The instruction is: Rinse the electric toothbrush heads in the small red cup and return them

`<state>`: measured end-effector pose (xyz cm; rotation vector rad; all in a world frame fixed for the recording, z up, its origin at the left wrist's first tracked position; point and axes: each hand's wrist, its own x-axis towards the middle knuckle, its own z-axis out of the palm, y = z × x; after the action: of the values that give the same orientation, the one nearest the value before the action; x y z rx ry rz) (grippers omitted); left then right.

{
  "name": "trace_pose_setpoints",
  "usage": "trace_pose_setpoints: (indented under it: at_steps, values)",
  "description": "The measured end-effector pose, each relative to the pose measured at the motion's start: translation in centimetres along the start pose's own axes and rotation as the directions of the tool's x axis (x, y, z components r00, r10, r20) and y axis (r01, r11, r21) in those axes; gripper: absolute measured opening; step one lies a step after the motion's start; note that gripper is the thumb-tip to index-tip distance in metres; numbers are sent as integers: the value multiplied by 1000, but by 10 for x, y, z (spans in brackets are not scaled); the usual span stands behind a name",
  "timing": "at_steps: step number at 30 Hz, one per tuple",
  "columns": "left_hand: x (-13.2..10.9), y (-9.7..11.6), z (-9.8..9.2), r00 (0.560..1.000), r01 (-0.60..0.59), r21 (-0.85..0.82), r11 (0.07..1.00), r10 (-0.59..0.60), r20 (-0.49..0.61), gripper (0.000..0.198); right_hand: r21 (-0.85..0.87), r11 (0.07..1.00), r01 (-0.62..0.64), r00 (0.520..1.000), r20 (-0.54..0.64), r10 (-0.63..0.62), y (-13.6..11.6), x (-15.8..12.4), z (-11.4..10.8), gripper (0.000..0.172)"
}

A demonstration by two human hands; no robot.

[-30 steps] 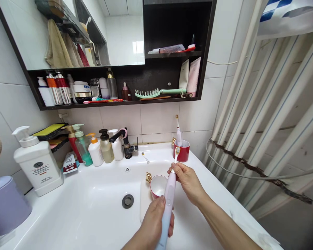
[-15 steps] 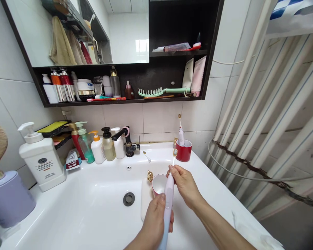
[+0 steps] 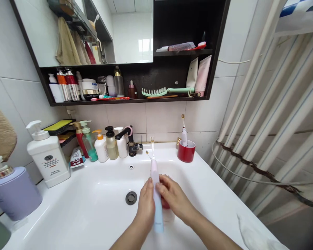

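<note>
The electric toothbrush [image 3: 154,172] is held over the sink [image 3: 99,201], the left hand [image 3: 146,201] and right hand [image 3: 173,196] grasping its handle from either side, fingers curled against it. Its brush head [image 3: 152,147] looks already fitted; the toothbrush is not yet set down. A loose brush head [image 3: 147,152] lies on the sink's back ledge, and another electric toothbrush stands in the red cup [image 3: 186,154]. The held one's long axis runs away from the person, head toward the wall, veering slightly left; its bristles' facing is unclear.
</note>
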<state>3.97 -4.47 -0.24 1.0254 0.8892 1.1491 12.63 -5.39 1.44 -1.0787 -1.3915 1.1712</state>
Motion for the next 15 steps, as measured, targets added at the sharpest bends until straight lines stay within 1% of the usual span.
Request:
trace_pose_setpoints:
  at_steps: [2,5,8,10,13,15]
  values:
    - [3,2,-4,1000,-4,-109,994,3,-16,37,-2,1000,28,999,27,-28,1,-2,5,34]
    - [2,3,-5,999,15,-185,983,-8,39,38,13,1000,-20,1000,22,19,2,-2,6,32]
    - [-2,2,-1,997,41,-192,980,-27,72,40,1,999,-34,999,0,34,2,0,4,28]
    - [-3,0,1,992,98,-181,979,-80,102,45,-16,999,-28,999,-34,28,3,1,2,27]
    - [-2,-5,3,967,202,-136,970,-176,183,50,-17,998,-63,994,-89,61,3,2,-1,30]
    - [-1,-9,3,958,203,-98,974,-177,224,49,12,995,-96,989,-110,96,2,3,-3,33]
